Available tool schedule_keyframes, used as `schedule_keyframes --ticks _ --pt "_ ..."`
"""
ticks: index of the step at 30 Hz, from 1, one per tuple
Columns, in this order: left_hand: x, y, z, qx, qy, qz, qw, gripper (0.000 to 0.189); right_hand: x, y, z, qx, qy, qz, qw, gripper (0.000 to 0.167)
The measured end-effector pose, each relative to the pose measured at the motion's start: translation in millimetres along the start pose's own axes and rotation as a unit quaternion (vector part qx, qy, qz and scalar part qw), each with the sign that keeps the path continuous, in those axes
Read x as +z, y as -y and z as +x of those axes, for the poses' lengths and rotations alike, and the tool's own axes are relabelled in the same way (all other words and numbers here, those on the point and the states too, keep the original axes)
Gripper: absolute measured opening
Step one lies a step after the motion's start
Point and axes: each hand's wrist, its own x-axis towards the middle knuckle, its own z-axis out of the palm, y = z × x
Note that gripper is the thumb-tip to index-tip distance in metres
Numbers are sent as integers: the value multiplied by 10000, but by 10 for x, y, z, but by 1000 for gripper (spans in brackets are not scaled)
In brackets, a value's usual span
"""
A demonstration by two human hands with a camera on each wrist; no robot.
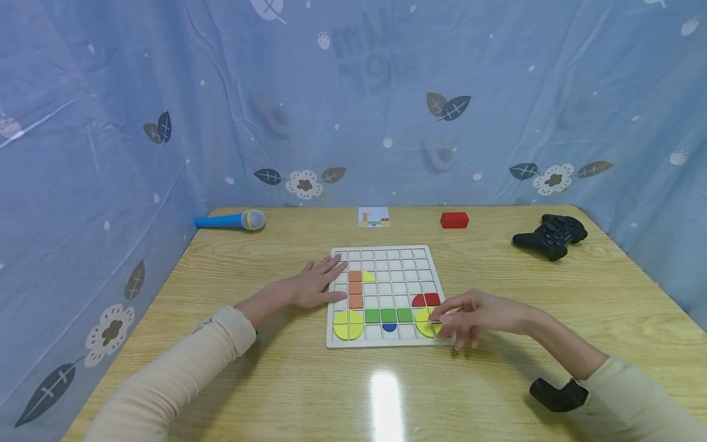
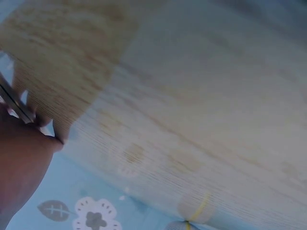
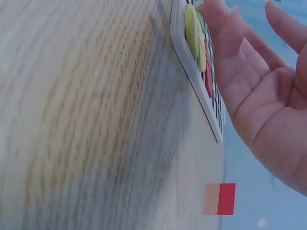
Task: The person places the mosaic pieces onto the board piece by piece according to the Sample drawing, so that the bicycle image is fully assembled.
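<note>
A white grid board (image 1: 396,274) lies on the table with flat coloured pieces in its cells. My left hand (image 1: 313,286) rests on the board's left edge, fingers extended. My right hand (image 1: 476,315) hovers at the lower right corner, index finger and thumb over the right yellow circle (image 1: 424,323), partly hidden by them; I see no piece between them. Two red pieces (image 1: 425,300) lie just above it. Elsewhere are another yellow circle (image 1: 348,325), a green row (image 1: 389,315), a blue half-round (image 1: 389,327), an orange column (image 1: 356,289) and a yellow quarter-round (image 1: 368,277).
Behind the board lies a small printed card (image 1: 374,217), with a red block (image 1: 455,220) to its right. A blue toy microphone (image 1: 229,220) is at the back left. A black game controller (image 1: 550,237) sits at the back right. Patterned blue cloth (image 1: 353,123) surrounds the table.
</note>
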Motion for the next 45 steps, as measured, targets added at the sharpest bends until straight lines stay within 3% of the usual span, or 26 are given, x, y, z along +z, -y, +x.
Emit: schedule_keyframes --ticks 11,20,32,45 --pt "-8 -7 -13 84 -34 -80 9999 78 4 3 -11 68 -333 23 9994 39" --pt "-16 -7 -17 53 0 -103 9999 78 31 22 19 -16 -88 -74 9999 46" --pt "-17 -5 -8 107 -39 -95 9999 78 -19 7 -63 176 -641 -422 9969 43" --pt "-23 -2 -17 66 2 -153 9999 78 -38 -82 -29 254 -481 -233 9982 41"
